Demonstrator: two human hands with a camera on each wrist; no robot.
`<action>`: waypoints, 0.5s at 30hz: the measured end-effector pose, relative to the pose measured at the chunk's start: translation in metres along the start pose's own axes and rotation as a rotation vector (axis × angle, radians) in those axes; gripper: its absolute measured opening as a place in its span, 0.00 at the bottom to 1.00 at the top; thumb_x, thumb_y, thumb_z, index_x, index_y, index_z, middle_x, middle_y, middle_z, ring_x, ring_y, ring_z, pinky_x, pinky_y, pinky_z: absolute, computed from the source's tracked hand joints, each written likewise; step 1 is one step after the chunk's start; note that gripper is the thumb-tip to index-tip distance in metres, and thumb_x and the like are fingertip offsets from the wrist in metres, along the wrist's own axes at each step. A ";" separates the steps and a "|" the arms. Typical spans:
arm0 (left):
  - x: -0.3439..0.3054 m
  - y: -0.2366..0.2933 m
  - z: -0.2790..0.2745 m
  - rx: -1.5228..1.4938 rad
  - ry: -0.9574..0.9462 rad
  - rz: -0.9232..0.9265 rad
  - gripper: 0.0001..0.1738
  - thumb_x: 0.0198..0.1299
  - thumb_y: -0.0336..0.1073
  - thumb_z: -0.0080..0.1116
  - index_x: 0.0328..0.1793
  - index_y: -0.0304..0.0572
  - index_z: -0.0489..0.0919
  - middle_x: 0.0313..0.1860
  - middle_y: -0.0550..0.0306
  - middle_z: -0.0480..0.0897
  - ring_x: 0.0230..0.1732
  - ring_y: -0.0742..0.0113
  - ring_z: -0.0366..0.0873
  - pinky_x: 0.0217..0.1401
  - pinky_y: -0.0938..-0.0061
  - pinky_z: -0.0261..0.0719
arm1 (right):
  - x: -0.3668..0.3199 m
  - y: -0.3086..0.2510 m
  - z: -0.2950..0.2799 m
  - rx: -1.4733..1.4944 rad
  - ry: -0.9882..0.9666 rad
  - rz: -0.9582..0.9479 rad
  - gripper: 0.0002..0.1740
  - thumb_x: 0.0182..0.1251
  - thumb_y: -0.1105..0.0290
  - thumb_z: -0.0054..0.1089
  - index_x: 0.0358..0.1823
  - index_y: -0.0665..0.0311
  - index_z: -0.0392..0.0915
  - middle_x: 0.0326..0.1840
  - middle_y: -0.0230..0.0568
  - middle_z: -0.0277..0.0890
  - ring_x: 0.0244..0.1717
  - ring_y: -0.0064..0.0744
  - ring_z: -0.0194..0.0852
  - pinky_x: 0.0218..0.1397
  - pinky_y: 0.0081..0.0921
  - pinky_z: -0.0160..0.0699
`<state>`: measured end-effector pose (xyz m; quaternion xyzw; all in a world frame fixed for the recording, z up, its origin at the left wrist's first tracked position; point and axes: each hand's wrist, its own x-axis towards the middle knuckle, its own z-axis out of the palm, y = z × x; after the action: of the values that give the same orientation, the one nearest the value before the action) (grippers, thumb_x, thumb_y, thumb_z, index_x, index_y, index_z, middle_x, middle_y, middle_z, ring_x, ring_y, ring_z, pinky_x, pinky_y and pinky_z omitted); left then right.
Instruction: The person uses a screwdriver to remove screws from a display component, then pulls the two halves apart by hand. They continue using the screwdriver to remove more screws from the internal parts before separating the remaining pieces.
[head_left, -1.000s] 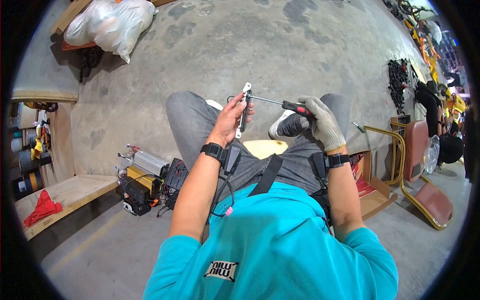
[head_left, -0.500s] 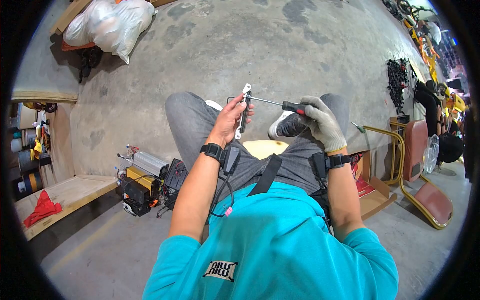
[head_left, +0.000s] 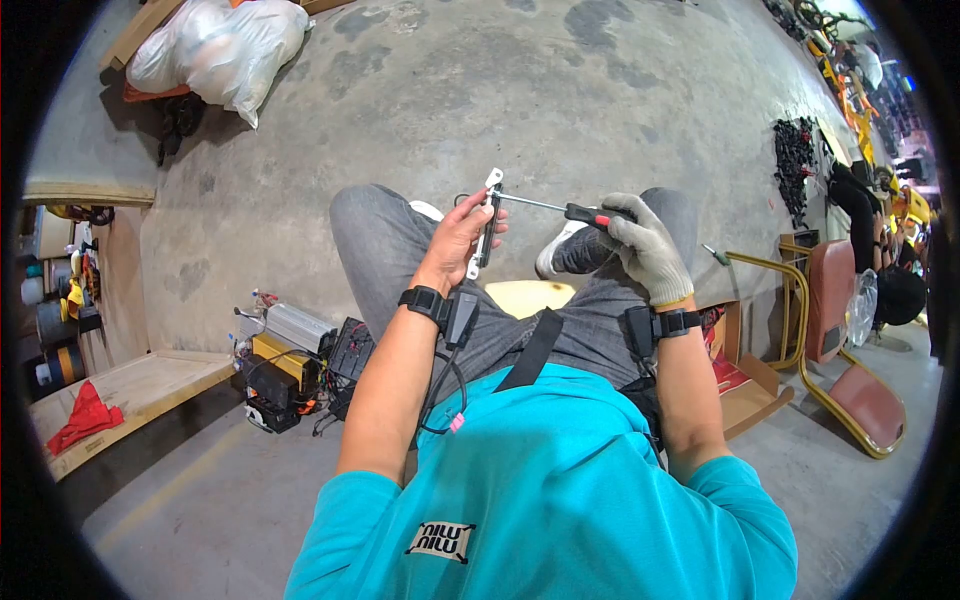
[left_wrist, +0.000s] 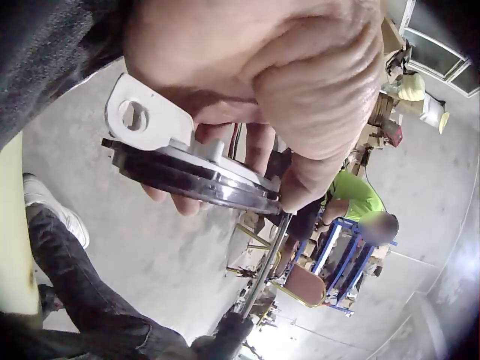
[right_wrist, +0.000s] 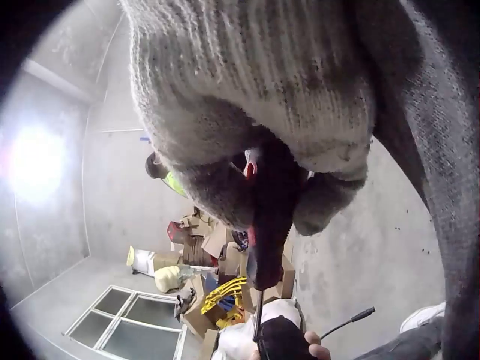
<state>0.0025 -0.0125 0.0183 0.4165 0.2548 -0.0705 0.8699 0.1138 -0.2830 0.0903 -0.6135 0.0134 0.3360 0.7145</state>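
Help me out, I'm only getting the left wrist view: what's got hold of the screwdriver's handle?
Observer: The gloved right hand grips the screwdriver by its handle.
Operator: Does the black part have just that one white tab?
Observer: No, the black part has a white tab at each end.
Operator: What's lying off to the person's left?
Observer: A red cloth lies on a wooden board.

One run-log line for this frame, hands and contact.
left hand: holds black-and-white part | right hand: gloved, grips screwdriver | screwdriver tip: at part's upper end
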 end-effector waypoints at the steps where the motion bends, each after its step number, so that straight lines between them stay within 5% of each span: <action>1: 0.000 0.000 0.000 0.014 -0.001 -0.001 0.33 0.70 0.39 0.59 0.79 0.41 0.62 0.53 0.49 0.84 0.50 0.62 0.84 0.48 0.71 0.85 | -0.001 0.000 0.001 -0.029 0.047 -0.037 0.21 0.75 0.63 0.56 0.60 0.70 0.72 0.41 0.36 0.76 0.28 0.22 0.77 0.32 0.19 0.79; 5: -0.001 0.001 0.001 0.022 -0.003 -0.004 0.34 0.70 0.39 0.59 0.79 0.41 0.62 0.53 0.50 0.84 0.50 0.63 0.84 0.47 0.71 0.85 | -0.004 -0.006 0.009 0.019 0.074 -0.003 0.21 0.74 0.64 0.55 0.61 0.70 0.72 0.42 0.37 0.76 0.31 0.22 0.78 0.33 0.18 0.79; 7: -0.006 -0.004 -0.001 0.000 0.005 -0.021 0.34 0.70 0.39 0.59 0.78 0.40 0.62 0.53 0.49 0.84 0.50 0.63 0.84 0.47 0.71 0.85 | -0.011 -0.006 -0.001 0.000 -0.090 0.172 0.21 0.74 0.65 0.55 0.61 0.71 0.72 0.43 0.38 0.76 0.35 0.21 0.78 0.34 0.18 0.79; 15: -0.008 -0.004 0.001 0.027 0.046 -0.023 0.33 0.70 0.39 0.59 0.78 0.39 0.63 0.53 0.49 0.84 0.49 0.64 0.84 0.45 0.71 0.85 | -0.006 0.008 -0.004 0.020 -0.002 -0.005 0.21 0.75 0.62 0.57 0.61 0.70 0.73 0.44 0.37 0.76 0.39 0.21 0.77 0.35 0.17 0.79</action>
<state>-0.0053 -0.0170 0.0202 0.4268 0.2785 -0.0744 0.8572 0.1067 -0.2890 0.0853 -0.6060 0.0146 0.3350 0.7213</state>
